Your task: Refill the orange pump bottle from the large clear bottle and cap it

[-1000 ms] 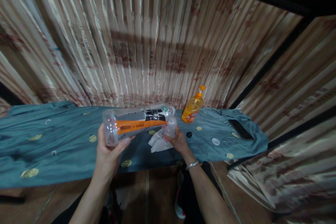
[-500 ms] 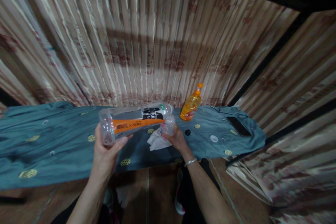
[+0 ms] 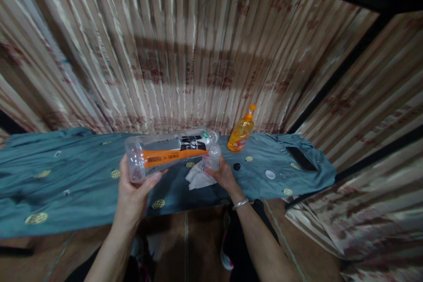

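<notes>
My left hand (image 3: 132, 191) grips the base of a large clear plastic bottle (image 3: 168, 154) with an orange and black label. The bottle lies almost level, its neck pointing right. Its mouth meets the top of a small clear bottle (image 3: 213, 158), which stands upright in my right hand (image 3: 224, 175). A crumpled white cloth (image 3: 197, 177) lies on the table just below the two bottles. A silver bangle is on my right wrist.
A teal cloth with gold motifs covers the table (image 3: 66, 185). An orange pump bottle (image 3: 242, 131) stands at the back. A small black cap (image 3: 235, 166), a white lid (image 3: 270, 174) and a black phone (image 3: 300, 158) lie to the right. Striped curtains hang behind.
Both hands and the bottles keep the same pose. Only the view has shifted slightly.
</notes>
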